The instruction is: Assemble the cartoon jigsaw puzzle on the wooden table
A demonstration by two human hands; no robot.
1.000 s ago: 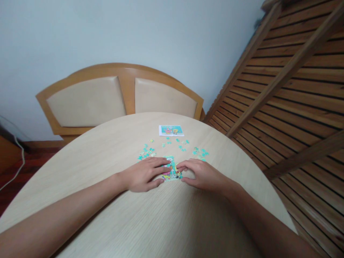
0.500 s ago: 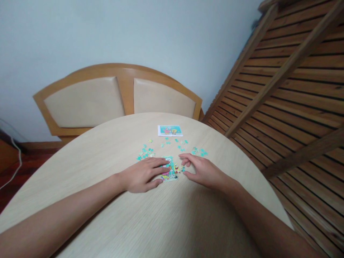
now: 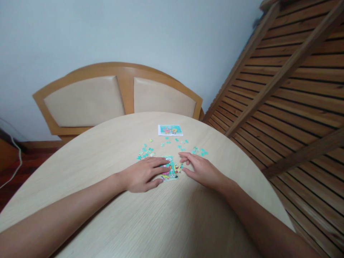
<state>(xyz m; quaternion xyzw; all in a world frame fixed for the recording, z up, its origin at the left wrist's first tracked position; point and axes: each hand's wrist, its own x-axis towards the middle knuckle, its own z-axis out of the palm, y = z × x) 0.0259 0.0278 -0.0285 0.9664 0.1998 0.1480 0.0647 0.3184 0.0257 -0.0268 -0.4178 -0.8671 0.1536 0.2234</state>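
Observation:
A partly assembled jigsaw puzzle (image 3: 172, 176) with cartoon figures on a teal ground lies flat on the table. My left hand (image 3: 143, 174) rests palm down over its left side, fingers stretched out and hiding part of the picture. At the puzzle's right edge, beside the yellow cartoon figure, is a small teal puzzle piece (image 3: 181, 166). My right hand (image 3: 200, 168) has this piece between its thumb and curled fingers, the index finger reaching out above. Whether the piece touches the assembled part, I cannot tell.
Loose teal pieces lie in a left pile (image 3: 146, 152), a right pile (image 3: 200, 151) and scattered between (image 3: 176, 140). Behind them is a picture card (image 3: 170, 130) with two cartoon figures. The round table (image 3: 113, 143) meets a padded headboard (image 3: 127, 89); wooden slats (image 3: 268, 89) lean at right.
My right hand has shifted slightly left, and the small piece has moved with it, closer to the yellow figure. My left hand stays in place on the puzzle.

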